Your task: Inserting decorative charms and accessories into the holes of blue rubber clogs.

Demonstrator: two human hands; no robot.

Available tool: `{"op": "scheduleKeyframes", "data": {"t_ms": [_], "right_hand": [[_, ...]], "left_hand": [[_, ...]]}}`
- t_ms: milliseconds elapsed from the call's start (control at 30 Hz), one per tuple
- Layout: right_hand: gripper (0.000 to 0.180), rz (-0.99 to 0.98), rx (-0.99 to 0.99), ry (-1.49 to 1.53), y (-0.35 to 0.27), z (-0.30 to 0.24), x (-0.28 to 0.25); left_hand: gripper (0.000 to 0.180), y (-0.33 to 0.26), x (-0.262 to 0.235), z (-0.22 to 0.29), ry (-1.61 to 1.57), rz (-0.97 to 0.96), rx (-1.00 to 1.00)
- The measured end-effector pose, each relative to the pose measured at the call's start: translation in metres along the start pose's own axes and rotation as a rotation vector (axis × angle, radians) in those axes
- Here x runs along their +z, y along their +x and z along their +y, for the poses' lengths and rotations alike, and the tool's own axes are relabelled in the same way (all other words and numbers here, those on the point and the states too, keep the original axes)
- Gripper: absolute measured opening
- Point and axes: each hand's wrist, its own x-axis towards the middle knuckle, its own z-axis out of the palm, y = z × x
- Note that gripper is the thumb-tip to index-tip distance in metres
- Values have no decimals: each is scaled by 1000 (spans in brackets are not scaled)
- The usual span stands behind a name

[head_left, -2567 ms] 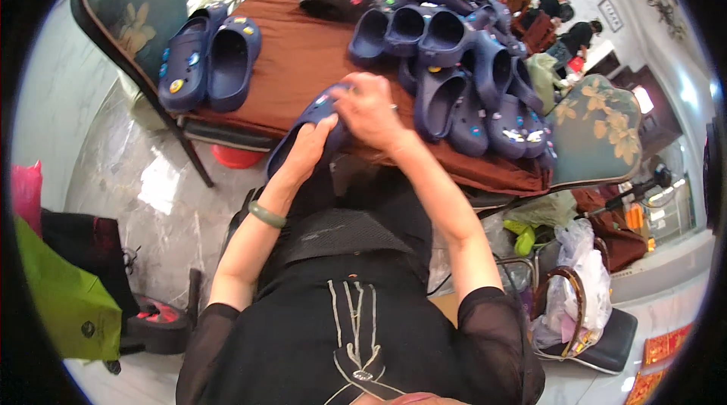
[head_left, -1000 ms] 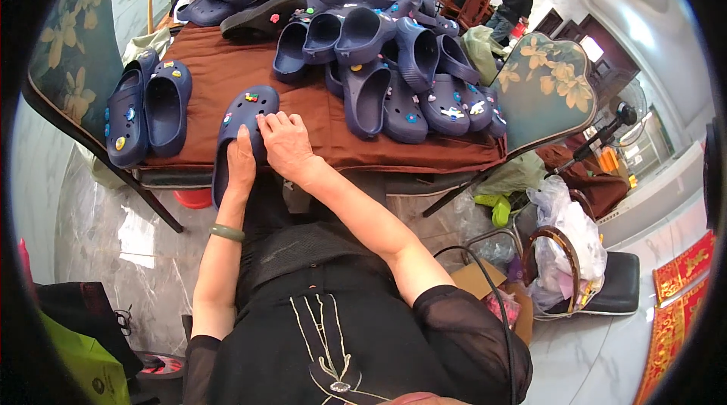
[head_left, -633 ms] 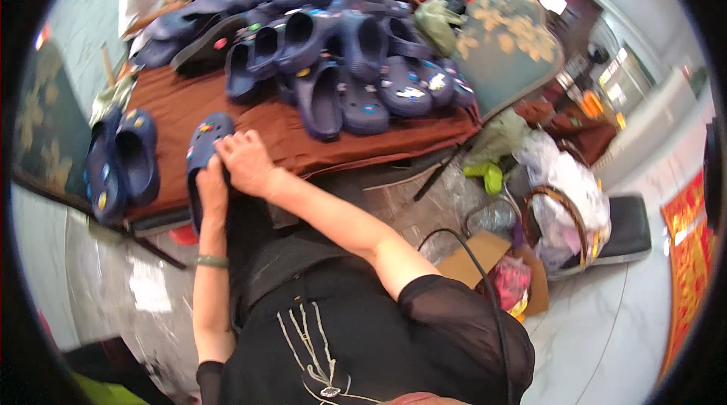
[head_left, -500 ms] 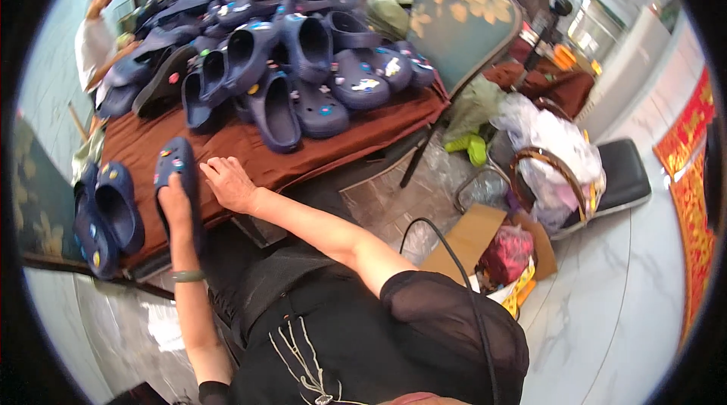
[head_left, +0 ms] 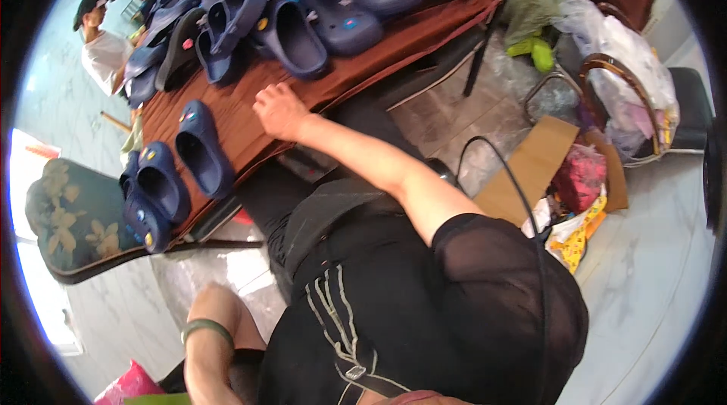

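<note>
Resting hand: right hand (head_left: 279, 110) lay flat, fingers spread, holding nothing, on the brown table (head_left: 250, 113) near its front edge.
Clog: blue clog (head_left: 201, 146) sat just beside, near the table's left end.
Left hand: out of view.

The right hand (head_left: 279, 111) rests empty on the brown tablecloth (head_left: 250, 113), near a blue clog (head_left: 201, 149).

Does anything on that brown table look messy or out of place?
Yes. The dark blue clogs at the far end lie heaped, tilted and overlapping, while three clogs near the chair lie flat side by side. The right hand rests open on the brown cloth.
</note>
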Motion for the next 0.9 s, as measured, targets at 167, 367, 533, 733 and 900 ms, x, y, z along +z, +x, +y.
{"op": "scheduleKeyframes", "data": {"t_ms": [167, 367, 533, 733, 900], "right_hand": [[17, 107, -22, 3, -3, 0, -2], [14, 159, -33, 21, -5, -4, 0], [14, 135, -31, 19, -3, -3, 1], [16, 154, -41, 42, -3, -4, 2], [14, 186, -48, 59, -3, -2, 4]], "left_hand": [[26, 17, -14, -22, 14, 51, -146], [25, 16, -7, -23, 9, 62, -232], [24, 12, 2, -17, 0, 60, -264], [22, 22, 37, -5, 4, 38, -295], [21, 13, 48, -4, -4, 29, -317]]}}
